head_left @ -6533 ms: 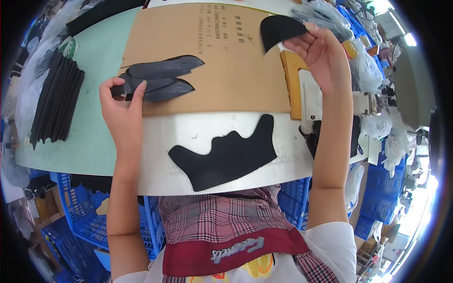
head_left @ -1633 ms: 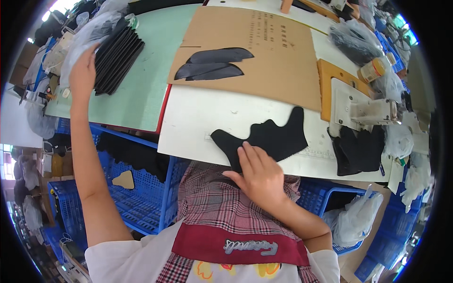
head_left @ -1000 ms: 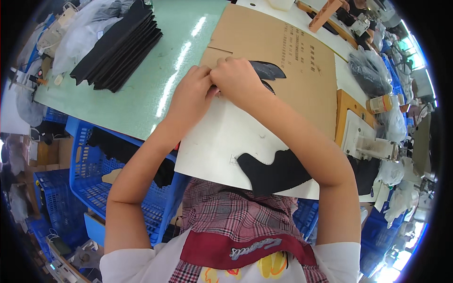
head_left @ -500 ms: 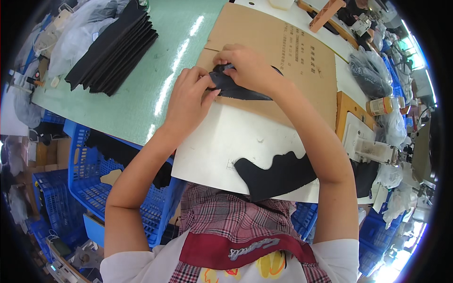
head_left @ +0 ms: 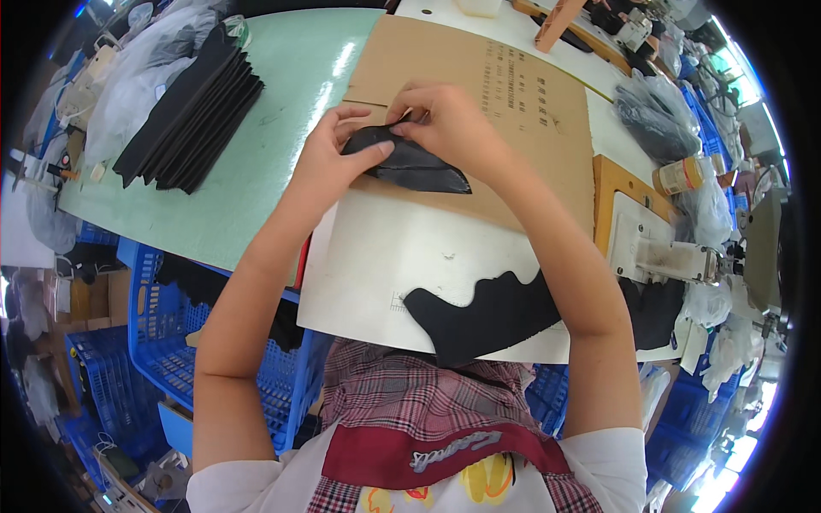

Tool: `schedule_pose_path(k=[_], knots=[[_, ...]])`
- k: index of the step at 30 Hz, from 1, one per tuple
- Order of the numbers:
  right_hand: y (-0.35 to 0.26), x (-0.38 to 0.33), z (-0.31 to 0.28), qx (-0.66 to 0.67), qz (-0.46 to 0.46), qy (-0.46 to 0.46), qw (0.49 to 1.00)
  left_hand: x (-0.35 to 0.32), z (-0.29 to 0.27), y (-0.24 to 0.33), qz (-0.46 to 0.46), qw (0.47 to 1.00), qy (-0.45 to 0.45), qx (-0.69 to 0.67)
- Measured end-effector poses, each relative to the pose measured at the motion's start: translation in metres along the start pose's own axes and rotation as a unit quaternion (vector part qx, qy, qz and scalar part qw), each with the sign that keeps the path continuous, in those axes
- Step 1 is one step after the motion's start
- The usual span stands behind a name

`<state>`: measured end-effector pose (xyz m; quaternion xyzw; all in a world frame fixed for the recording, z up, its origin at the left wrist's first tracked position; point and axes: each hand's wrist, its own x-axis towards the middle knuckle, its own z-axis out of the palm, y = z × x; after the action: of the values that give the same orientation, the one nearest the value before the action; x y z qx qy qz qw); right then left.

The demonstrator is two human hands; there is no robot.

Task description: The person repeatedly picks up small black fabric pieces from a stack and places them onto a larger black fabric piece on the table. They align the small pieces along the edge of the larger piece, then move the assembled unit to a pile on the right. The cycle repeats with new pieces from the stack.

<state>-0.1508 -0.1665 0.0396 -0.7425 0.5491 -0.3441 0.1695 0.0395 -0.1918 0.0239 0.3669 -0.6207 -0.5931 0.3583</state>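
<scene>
Over a flat sheet of brown cardboard (head_left: pixel 513 162), both my hands hold a small folded black fabric piece (head_left: pixel 419 173). My left hand (head_left: pixel 338 150) grips its left end, with the thumb lying on top and the fingers partly behind it. The fingertips of my right hand (head_left: pixel 436 120) pinch its upper edge. Nearer to me, a larger black fabric piece with a wavy upper edge (head_left: pixel 479 321) lies flat on the white tabletop (head_left: pixel 359 265), partly covered by my right forearm.
A stack of black fabric pieces (head_left: pixel 192 115) lies on the green table (head_left: pixel 282 64) at left, beside clear plastic bags. A blue crate (head_left: pixel 162 342) stands below. On the right are a sewing machine (head_left: pixel 667 256), a jar (head_left: pixel 678 175) and a bagged dark bundle (head_left: pixel 654 120).
The small black piece has turned between my hands, and more of its lower part shows. My left fingers have spread somewhat. The whole view has shifted slightly.
</scene>
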Motion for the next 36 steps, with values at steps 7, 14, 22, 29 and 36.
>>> schedule_pose_path(k=[7,14,22,29,36], knots=[[-0.010,-0.025,-0.029,0.205,0.195,0.044,0.958,-0.002,0.015,0.008,-0.031,0.999,-0.010,0.019],[0.077,-0.061,-0.088,0.313,0.183,0.192,0.912,0.016,0.015,-0.019,0.053,0.988,0.107,0.099],[0.087,-0.161,-0.155,-0.084,0.284,0.204,0.933,0.011,0.017,-0.032,0.251,0.884,0.108,0.381],[0.006,-0.192,-0.157,0.116,0.165,0.176,0.963,-0.001,0.033,-0.012,0.291,0.858,0.138,0.400],[-0.072,-0.205,-0.162,0.308,0.085,0.007,0.948,-0.079,0.122,-0.006,-0.057,0.900,-0.389,-0.189]])
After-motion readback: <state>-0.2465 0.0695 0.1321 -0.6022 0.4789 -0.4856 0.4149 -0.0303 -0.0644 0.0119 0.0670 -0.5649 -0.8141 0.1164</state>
